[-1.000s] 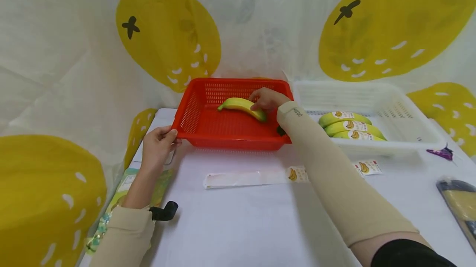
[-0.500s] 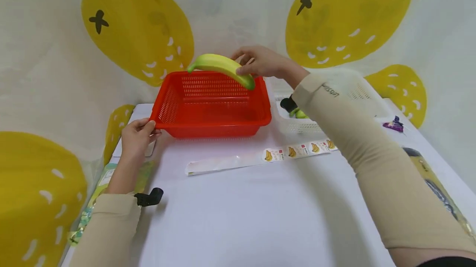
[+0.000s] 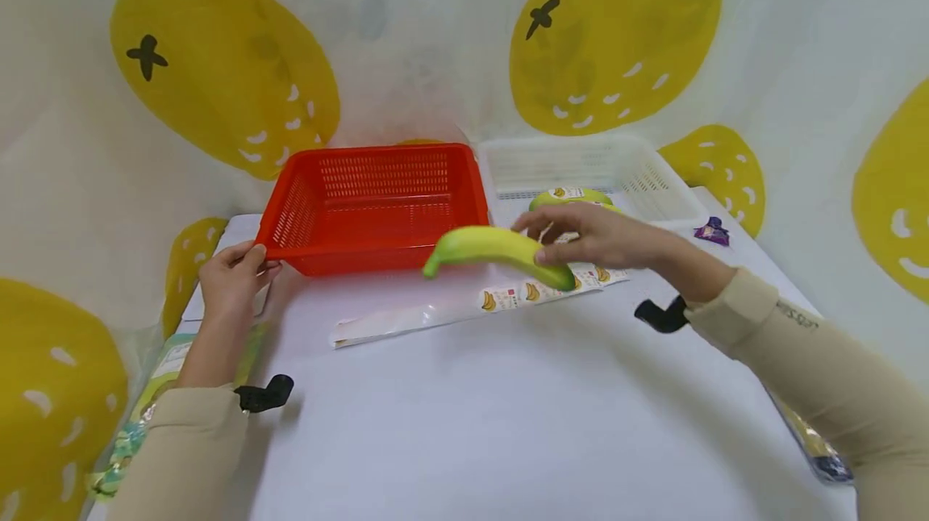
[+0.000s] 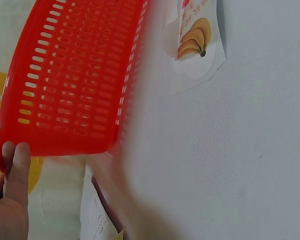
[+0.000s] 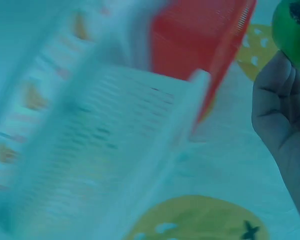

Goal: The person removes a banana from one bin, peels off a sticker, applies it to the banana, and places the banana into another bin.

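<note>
From the head view, the right hand [image 3: 595, 237] pinches a banana [image 3: 501, 251] at mid-frame, above the sticker strip [image 3: 464, 307], while the left hand [image 3: 231, 275] at left grips the red basket [image 3: 370, 202] by its near corner. The left wrist view shows fingers [image 4: 12, 170] curled on the basket's rim [image 4: 55, 145] at lower left. The blurred right wrist view shows the banana's green end [image 5: 292, 27] at upper right, fingers [image 5: 277, 100] closed beneath it.

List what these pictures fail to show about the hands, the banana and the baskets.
- Banana: in the right wrist view only its green tip shows, cut off by the top corner.
- White basket: the right hand hides most of its contents in the head view; the right wrist view is blurred by motion.
- Left hand: its fingertips are hidden behind the red basket rim; the left wrist view cuts the hand at the edge.
- Sticker strip: its print is too small to read.
</note>
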Available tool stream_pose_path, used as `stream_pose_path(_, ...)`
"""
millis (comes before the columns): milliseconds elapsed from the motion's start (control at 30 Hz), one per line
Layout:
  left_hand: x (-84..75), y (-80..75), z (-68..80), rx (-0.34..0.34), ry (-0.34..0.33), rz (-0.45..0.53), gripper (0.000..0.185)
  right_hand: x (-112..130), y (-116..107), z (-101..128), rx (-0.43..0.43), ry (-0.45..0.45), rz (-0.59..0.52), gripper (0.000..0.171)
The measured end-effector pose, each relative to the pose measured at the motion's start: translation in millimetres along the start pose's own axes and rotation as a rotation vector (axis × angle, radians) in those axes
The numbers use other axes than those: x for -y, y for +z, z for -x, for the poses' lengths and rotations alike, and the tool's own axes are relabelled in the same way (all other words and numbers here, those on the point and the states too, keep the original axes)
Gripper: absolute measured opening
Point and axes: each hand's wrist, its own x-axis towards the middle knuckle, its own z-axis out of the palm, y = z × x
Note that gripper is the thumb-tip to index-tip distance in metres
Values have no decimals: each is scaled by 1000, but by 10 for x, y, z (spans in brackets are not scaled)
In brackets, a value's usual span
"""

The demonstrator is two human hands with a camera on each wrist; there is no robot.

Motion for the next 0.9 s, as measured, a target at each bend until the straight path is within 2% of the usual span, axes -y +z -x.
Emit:
stream_pose_path(167,-17,-54,-5,1,-2,23,51,-504,451,317,105,106,-52,39)
stream_pose_path(267,-25,-54,-15,-7,-3,24,50,-732,656,377,145,160,-82,37)
stream_pose_path(367,-11,-42,-8,-8,-13,27,50,-863,790,401,172,197,-135,36)
stream_pose_path(567,45,-40,17,-27,-17,18,50,-925,872,390,169,204,-155,36)
stream_pose_path(767,91,-24,42,-65,59,6,49,-913,897,400,142,185,-153,37)
stream_pose_path(900,134,-20,71,-134,125,-54,41,-906,931,428,133,177,-175,38)
